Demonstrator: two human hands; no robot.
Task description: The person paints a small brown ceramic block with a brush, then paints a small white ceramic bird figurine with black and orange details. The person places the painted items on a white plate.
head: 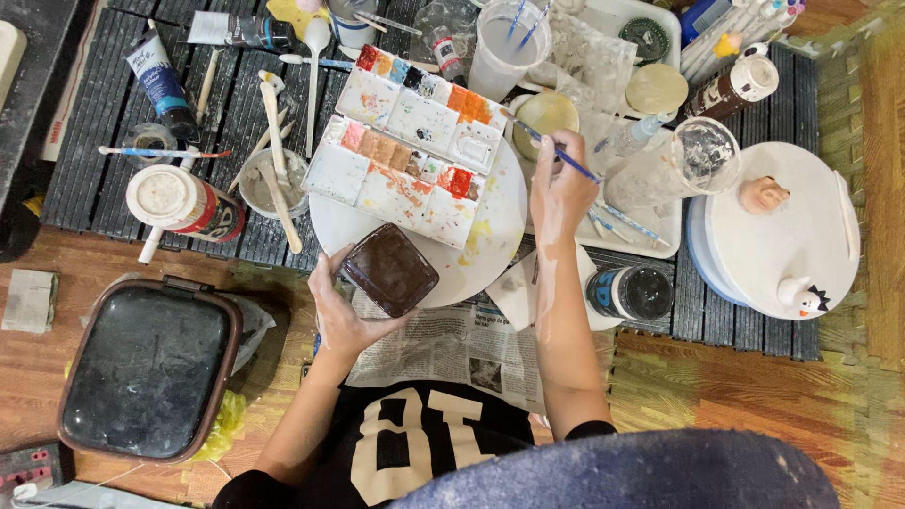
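Left hand (341,316) grip cupping square dish (390,269), already coated brown. Right hand (558,193) grip pinching paintbrush (556,151), tip near cream lid (545,113). Palette (415,141) wells heavily used; dish decoration not yet started.

A glossy dark brown square clay dish (390,269) is showing a uniform coat, held in front of the round white turntable (490,240). On the turntable, two white plastic paint palettes (405,151) are displaying wells of red, orange, pink, blue and black. A thin brush with a blue handle (556,151) is crossing right of the turntable. Further right, a white round board (782,236) is carrying a pinkish clay piece (762,194). Black-and-white newspaper (452,344) is lying beneath.
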